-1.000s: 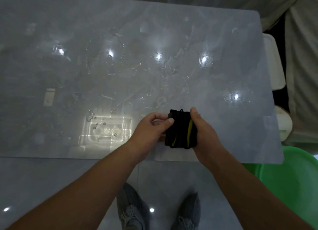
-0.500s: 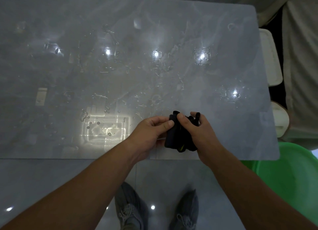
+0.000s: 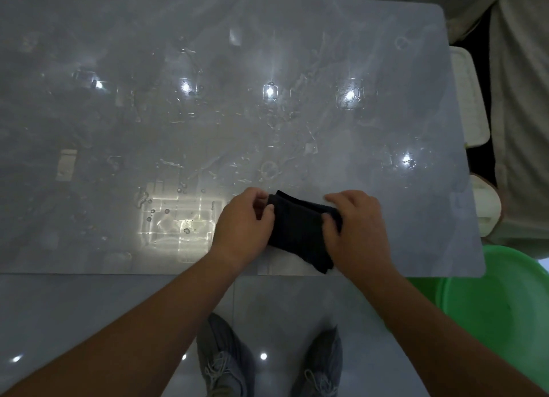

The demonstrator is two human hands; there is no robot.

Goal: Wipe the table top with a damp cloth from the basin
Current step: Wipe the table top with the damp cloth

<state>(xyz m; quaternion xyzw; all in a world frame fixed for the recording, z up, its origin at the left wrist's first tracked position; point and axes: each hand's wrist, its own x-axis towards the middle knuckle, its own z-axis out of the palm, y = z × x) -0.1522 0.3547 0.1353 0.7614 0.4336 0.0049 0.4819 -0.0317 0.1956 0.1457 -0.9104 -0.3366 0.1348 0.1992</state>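
Looking down from the head view, we found a dark folded cloth (image 3: pixel 297 233) held between both hands over the near edge of the glossy grey stone-patterned table top (image 3: pixel 208 55), right of that edge's middle. The left hand (image 3: pixel 242 227) pinched the cloth's far-left end between thumb and curled fingers. The right hand (image 3: pixel 359 227) had its fingers curled over the near-right end. Both grips were thus clamped on the cloth. Its long axis ran aslant, from far-left to near-right, roughly along the near edge, with one corner reaching that edge. Whether it touched the surface we could not tell. Beads and streaks of water (image 3: pixel 269 171) lay across the middle of the top, beyond and left of the hands. The round green plastic basin (image 3: pixel 490 322) stood below the near right corner, on the right hand's side. We judged folding to be the step in hand. The wipe would have to travel away from the near edge, and the left hand lay nearer the wet patch.
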